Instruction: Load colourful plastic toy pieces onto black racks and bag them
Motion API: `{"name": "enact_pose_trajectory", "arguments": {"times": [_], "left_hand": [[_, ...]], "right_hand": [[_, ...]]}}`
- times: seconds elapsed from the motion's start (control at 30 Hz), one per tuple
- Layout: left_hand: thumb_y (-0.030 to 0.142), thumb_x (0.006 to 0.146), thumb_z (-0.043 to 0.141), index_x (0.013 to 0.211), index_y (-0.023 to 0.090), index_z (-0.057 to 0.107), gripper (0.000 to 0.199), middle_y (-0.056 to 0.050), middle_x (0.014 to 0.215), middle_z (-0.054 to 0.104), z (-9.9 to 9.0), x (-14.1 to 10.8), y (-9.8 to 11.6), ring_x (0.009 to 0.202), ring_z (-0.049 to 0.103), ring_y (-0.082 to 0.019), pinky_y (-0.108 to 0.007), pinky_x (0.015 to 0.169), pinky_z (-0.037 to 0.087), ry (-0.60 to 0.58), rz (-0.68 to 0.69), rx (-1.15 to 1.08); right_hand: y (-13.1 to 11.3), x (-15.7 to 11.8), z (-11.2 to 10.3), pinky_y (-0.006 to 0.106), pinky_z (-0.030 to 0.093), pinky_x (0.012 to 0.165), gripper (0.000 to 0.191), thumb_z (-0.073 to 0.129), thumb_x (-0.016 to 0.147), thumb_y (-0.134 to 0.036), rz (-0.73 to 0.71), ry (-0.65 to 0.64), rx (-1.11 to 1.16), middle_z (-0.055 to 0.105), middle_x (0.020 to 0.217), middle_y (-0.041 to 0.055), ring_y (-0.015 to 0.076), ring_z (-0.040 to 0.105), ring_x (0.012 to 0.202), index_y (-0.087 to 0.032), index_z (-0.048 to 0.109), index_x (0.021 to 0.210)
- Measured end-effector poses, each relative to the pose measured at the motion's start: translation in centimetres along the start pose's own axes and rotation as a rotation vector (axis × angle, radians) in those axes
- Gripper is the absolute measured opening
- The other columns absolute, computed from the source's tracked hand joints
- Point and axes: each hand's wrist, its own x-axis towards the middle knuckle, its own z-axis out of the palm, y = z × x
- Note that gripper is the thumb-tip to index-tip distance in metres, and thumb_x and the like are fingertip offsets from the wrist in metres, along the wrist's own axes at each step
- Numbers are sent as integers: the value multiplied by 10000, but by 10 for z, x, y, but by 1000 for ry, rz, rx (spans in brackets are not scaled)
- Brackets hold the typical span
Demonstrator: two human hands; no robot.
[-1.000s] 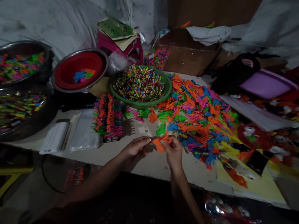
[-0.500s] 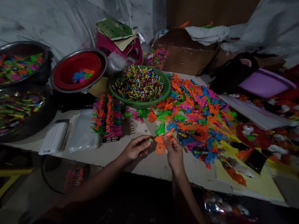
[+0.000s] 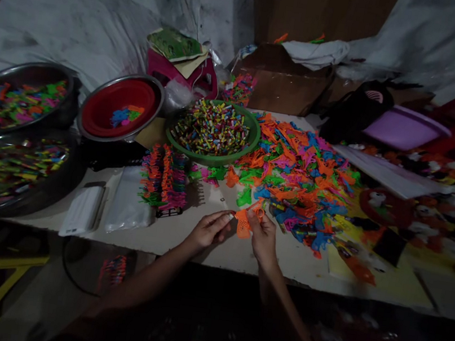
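Observation:
Near the front edge of the pale table [image 3: 223, 254], my right hand [image 3: 263, 237] pinches an orange perforated plastic piece [image 3: 243, 227]. Just left of it, the fingers of my left hand [image 3: 209, 230] are closed on a small dark reddish item [image 3: 231, 213], which touches or nearly touches the orange piece. A green plastic piece [image 3: 244, 197] lies right behind the hands. Beyond it spreads a heap of bright plastic pieces [image 3: 296, 169].
A green basin [image 3: 255, 135] of small colourful cylinders stands behind. Left are a red bowl [image 3: 95, 111], metal basins [image 3: 74, 79], clear bags [image 3: 130, 207], a white device [image 3: 82, 209] and rows of coloured pieces [image 3: 162, 175]. At right are yellow sheets [image 3: 390, 283] and a purple basin [image 3: 405, 128].
My left hand has moved slightly right, bringing its small item up to the orange piece. My right hand has shifted slightly left and down.

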Motion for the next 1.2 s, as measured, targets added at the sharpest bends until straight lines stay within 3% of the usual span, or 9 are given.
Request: {"name": "enact_pose_trajectory", "arguments": {"times": [0.2,0.37,0.47,0.7,0.8,0.9,1.0,1.1,1.2], "left_hand": [[587,703,513,984,129,616,547,20,597,485,-1,-2,-2,414,378,-45,-186,381,269,-34,114,177],[516,753,495,671,145,644,408,-2,586,454,-2,-6,1,468,404,-72,-199,417,310,-88,265,363],[520,745,502,620,140,621,417,-4,578,471,-1,-7,3,442,400,-67,-207,415,304,-114,237,334],[492,632,643,718,137,606,367,41,485,470,-5,6,2,395,391,-51,-182,395,286,-143,123,254],[482,605,663,685,142,601,355,54,463,451,-8,9,0,368,388,-47,-176,370,261,-78,134,293],[473,616,654,693,152,611,333,75,407,377,-8,10,-5,345,358,-50,-179,354,249,16,174,344],[462,658,618,697,157,611,307,67,419,381,-8,9,-9,356,358,-55,-181,349,258,20,204,380],[448,682,597,693,154,603,294,62,435,390,-9,9,-11,365,365,-54,-178,349,267,19,209,399],[449,676,600,697,146,605,304,60,464,414,-10,9,-12,375,363,-46,-172,356,268,23,223,400]], "right_hand": [[-7,-6,6,207,348,491,299,508,768,-453,2,82,3,407,573,-34,85,368,530,-179,477,652],[-5,-7,8,211,371,505,300,508,760,-458,-4,103,-3,448,590,-20,93,403,548,-174,497,666],[-5,-7,5,208,373,503,299,508,761,-456,5,82,-24,458,589,-22,91,414,541,-173,503,666],[-9,-4,-4,235,428,586,240,531,764,-416,-24,-162,-162,584,708,3,131,519,634,-185,590,795],[-9,-1,-11,261,449,637,260,584,723,-411,-5,-210,-191,632,778,19,155,560,695,-188,614,852],[-10,0,-13,260,450,625,283,620,680,-430,49,-154,-166,648,753,13,153,573,676,-182,633,814],[-9,-2,-10,236,428,579,266,642,657,-432,47,-50,-174,623,673,-5,132,550,617,-178,627,734],[-9,-7,-3,212,388,511,254,631,676,-418,-6,60,-234,572,583,-25,107,503,542,-176,578,621],[-7,-12,4,210,391,525,225,582,738,-376,-152,152,-356,581,590,-19,108,514,557,-182,582,624]]}}
